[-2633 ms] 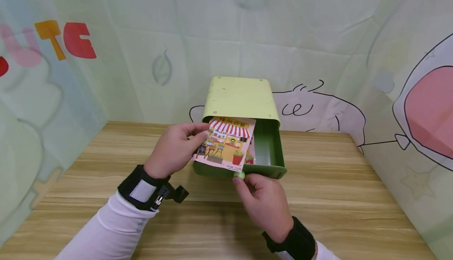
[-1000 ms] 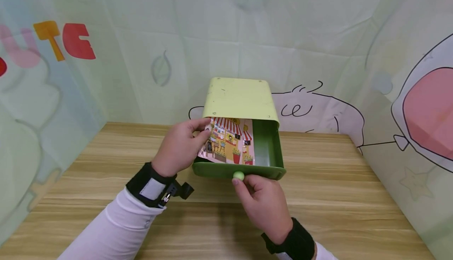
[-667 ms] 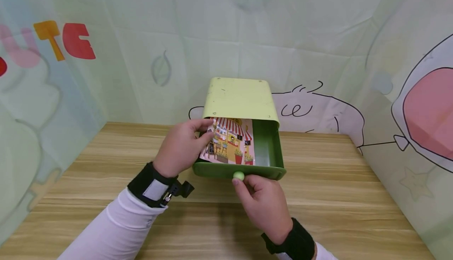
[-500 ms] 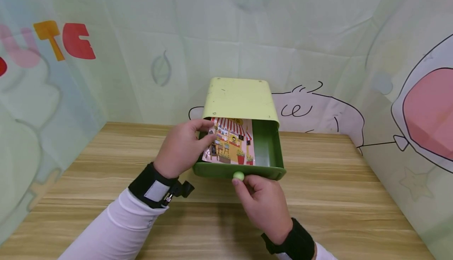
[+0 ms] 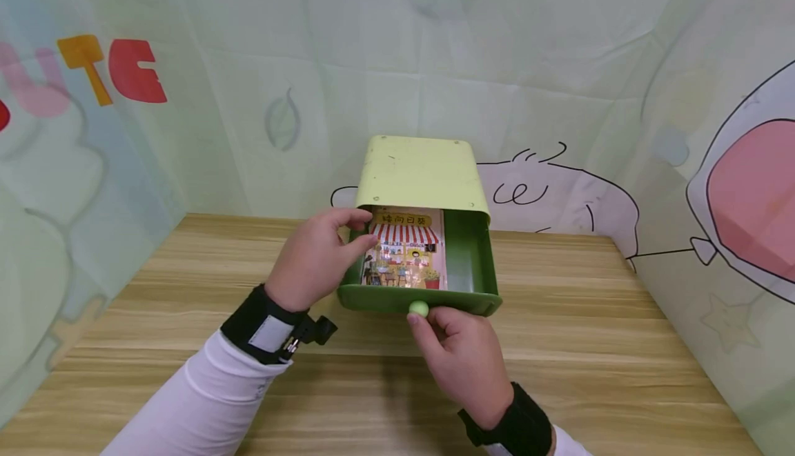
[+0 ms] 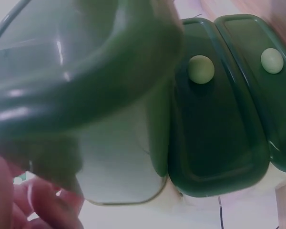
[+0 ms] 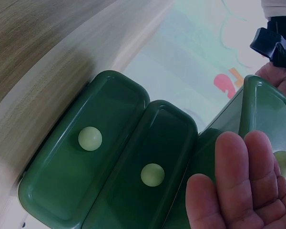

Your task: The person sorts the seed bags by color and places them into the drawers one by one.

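Observation:
A pale yellow cabinet (image 5: 422, 166) stands on the table with its green top drawer (image 5: 472, 256) pulled out. Inside the drawer's left part lies a glossy printed picture card (image 5: 406, 256) showing a shop with a striped awning. A sliver of another pink card shows along its right edge. My left hand (image 5: 313, 263) is over the drawer's left wall, thumb and index finger apart, their tips at the card's left edge. With thumb and fingers, my right hand (image 5: 466, 356) pinches the round light green knob (image 5: 419, 308) on the drawer front.
Below the pulled-out drawer, the right wrist view shows a middle drawer (image 7: 169, 138) and a bottom drawer (image 7: 112, 100), both closed, each with a round knob. The wooden table (image 5: 590, 318) meets printed cloth walls (image 5: 559, 42) at the back and sides.
The card went from tilted over the drawer front in my left hand to lying flat inside, straightened and slid rightward over the other card. My left fingers let it go. The right hand stayed still.

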`<state>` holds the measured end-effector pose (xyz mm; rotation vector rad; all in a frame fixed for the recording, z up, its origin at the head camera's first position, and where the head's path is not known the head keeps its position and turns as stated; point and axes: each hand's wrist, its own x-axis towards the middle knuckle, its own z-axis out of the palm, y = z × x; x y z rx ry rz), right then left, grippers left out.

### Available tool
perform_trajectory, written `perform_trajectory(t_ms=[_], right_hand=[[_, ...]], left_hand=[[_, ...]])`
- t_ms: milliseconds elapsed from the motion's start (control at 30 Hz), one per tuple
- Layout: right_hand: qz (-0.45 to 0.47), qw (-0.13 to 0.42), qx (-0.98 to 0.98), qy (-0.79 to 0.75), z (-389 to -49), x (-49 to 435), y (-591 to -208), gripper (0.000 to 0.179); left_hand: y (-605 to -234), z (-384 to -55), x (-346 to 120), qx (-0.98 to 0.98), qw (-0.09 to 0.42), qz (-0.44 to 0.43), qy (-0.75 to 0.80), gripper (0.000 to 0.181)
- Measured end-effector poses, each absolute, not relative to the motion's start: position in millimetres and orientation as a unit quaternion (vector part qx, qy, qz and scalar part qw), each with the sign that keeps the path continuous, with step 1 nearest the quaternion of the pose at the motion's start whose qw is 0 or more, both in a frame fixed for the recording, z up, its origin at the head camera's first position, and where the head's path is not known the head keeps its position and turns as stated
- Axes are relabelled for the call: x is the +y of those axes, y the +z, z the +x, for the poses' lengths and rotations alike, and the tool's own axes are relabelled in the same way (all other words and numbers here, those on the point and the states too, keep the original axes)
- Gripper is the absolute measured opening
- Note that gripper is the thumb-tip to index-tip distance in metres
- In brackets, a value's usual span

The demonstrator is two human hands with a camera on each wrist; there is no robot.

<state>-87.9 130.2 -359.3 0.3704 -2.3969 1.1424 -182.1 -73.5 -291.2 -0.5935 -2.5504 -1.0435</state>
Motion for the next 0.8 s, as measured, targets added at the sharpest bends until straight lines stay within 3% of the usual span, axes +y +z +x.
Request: perform_trajectory(t_ms=[433,633,800], right_hand=[[0.128,0.222,-0.871,0.419,-87.5,130.0,-357.7,0.036],[0.126,0.217,-0.872,0.420,-87.7,130.2,-358.1,0.035],[0.126,0.221,-0.871,0.420,-87.6,130.3,-358.3,0.034]], left_hand=[[-301.1,-189.9,-86.0,-0.844,0.232,-0.232,-0.424,0.037],[-307.7,-197.3,-89.1,-0.822,0.193,-0.255,-0.471,0.049],[-314.8,-204.5,-91.9,-0.787,0.140,-0.280,-0.532,0.048]])
